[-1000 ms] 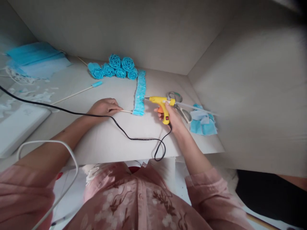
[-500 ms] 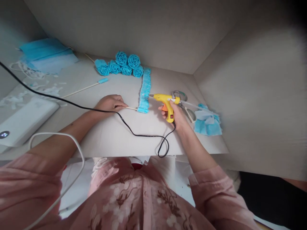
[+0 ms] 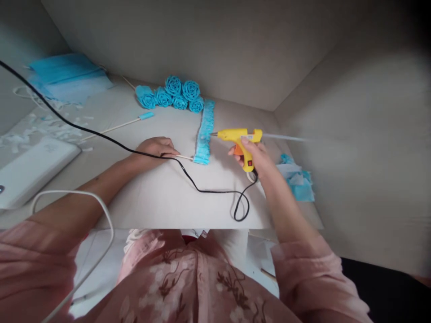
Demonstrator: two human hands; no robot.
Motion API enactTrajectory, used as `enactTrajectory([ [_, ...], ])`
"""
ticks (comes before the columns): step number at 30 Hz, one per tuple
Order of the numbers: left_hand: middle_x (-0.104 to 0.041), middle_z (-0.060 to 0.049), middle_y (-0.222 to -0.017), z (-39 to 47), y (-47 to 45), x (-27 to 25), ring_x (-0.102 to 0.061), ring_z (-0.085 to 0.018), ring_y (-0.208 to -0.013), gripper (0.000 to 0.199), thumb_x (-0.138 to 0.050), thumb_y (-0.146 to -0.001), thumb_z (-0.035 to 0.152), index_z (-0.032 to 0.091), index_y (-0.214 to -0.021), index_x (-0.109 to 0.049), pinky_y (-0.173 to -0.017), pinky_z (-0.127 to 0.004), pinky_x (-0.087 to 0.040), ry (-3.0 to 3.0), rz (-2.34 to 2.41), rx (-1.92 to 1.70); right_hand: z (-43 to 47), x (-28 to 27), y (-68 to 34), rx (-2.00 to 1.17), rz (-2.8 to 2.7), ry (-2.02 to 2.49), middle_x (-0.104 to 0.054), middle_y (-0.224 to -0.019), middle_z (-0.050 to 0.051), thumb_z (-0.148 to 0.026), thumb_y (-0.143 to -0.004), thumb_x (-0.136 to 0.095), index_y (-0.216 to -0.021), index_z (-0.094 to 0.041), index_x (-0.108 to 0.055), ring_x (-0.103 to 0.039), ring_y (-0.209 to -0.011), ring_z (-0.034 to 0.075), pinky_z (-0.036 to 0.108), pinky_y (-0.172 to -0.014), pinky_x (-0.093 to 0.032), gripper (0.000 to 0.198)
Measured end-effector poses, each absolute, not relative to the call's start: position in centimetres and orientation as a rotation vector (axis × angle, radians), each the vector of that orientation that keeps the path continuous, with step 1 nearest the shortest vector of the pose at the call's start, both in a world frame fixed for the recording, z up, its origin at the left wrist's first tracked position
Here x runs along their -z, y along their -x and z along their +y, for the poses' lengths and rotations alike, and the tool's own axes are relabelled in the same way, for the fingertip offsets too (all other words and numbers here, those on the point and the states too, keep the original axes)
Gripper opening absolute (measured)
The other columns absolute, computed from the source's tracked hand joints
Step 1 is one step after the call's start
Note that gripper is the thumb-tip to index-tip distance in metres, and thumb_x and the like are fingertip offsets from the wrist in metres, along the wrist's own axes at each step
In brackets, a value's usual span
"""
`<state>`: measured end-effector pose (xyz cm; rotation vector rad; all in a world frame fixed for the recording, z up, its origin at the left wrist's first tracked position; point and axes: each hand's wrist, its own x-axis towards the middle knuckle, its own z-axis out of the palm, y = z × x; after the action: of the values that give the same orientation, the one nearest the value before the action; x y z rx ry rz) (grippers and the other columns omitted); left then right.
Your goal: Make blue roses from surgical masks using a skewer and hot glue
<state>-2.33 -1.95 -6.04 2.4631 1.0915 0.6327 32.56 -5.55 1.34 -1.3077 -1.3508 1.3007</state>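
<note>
My left hand (image 3: 158, 147) pinches a thin wooden stick (image 3: 185, 157) low over the table. The stick's far end lies at the near end of a ruffled blue strip (image 3: 205, 130), which stretches away from me. In my right hand (image 3: 252, 152) is a yellow glue gun (image 3: 235, 134), its fingers wrapped around the handle by the orange trigger. The metal nozzle points left, right at the strip's edge; I cannot tell whether it touches. A clear glue stick (image 3: 286, 137) juts from the gun's back. Several blue rosettes (image 3: 173, 85) sit beyond the strip.
A blue-tipped stick (image 3: 117, 127) lies left of the rosettes. Blue face masks (image 3: 70, 76), white scraps (image 3: 40, 125) and a white power bank (image 3: 37, 170) occupy the left side. A black cord (image 3: 101, 134) crosses over my left wrist. Blue pieces (image 3: 301, 184) lie at right.
The glue gun has tilted, bringing its back end and glue stick up and slightly right, while its nozzle stays by the strip. My left hand keeps its hold. The whole view has shifted slightly.
</note>
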Motion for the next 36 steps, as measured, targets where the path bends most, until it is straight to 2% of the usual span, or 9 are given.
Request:
enactTrajectory([
  [8,-0.075,-0.005,-0.1,-2.5,2.3,5.0,-0.066,-0.014,-0.087,0.029,-0.055,-0.099,0.023,0.023,-0.104,-0.084,-0.079,-0.022,-0.047,-2.561,1.127,-0.558,-6.6,0.8,-32.2,-1.28,-1.282,1.379,-0.077,-0.078,0.008,-0.077,-0.072,-0.078,-0.081,-0.02,-0.073,-0.054,-0.051,0.013,0.027,-0.042,-0.043,0.058],
  [14,-0.074,-0.005,-0.095,-2.4,2.2,5.1,-0.065,-0.014,-0.085,0.027,-0.057,-0.098,0.023,0.023,-0.103,-0.084,-0.077,-0.022,-0.047,-2.528,1.101,-0.62,-7.2,0.2,-32.1,-1.282,-1.423,1.363,-0.077,-0.079,0.008,-0.077,-0.073,-0.078,-0.071,-0.019,-0.07,-0.053,-0.052,0.011,0.026,-0.044,-0.042,0.058],
  [18,-0.074,-0.005,-0.094,-2.3,2.2,5.3,-0.065,-0.014,-0.084,0.028,-0.057,-0.097,0.024,0.023,-0.101,-0.084,-0.076,-0.023,-0.047,-2.54,1.089,-0.646,-7.3,0.3,-32.3,-1.272,-1.531,1.397,-0.076,-0.079,0.007,-0.077,-0.076,-0.075,-0.074,-0.02,-0.074,-0.054,-0.052,0.012,0.026,-0.045,-0.041,0.057],
  [24,-0.076,-0.005,-0.098,-2.3,2.2,5.3,-0.067,-0.013,-0.085,0.03,-0.055,-0.098,0.027,0.023,-0.101,-0.085,-0.077,-0.021,-0.047,-2.536,1.099,-0.629,-7.0,0.7,-33.2,-1.239,-1.647,1.443,-0.067,-0.067,0.002,-0.075,-0.084,-0.069,-0.076,-0.021,-0.077,-0.053,-0.05,0.011,0.025,-0.046,-0.04,0.055],
  [30,-0.077,-0.004,-0.101,-2.3,2.3,5.2,-0.069,-0.015,-0.089,0.029,-0.056,-0.098,0.027,0.024,-0.104,-0.084,-0.079,-0.022,-0.047,-2.571,1.112,-0.567,-7.0,0.6,-32.8,-1.247,-1.669,1.447,-0.066,-0.068,0.004,-0.078,-0.081,-0.07,-0.074,-0.019,-0.075,-0.052,-0.052,0.011,0.024,-0.045,-0.039,0.06],
  [36,-0.077,-0.005,-0.1,-2.2,2.2,5.3,-0.068,-0.015,-0.088,0.029,-0.056,-0.098,0.026,0.023,-0.102,-0.085,-0.081,-0.021,-0.048,-2.56,1.108,-0.603,-6.9,0.8,-32.6,-1.21,-1.711,1.439,-0.067,-0.067,0.004,-0.074,-0.085,-0.067,-0.074,-0.019,-0.073,-0.05,-0.051,0.011,0.025,-0.045,-0.037,0.057],
])
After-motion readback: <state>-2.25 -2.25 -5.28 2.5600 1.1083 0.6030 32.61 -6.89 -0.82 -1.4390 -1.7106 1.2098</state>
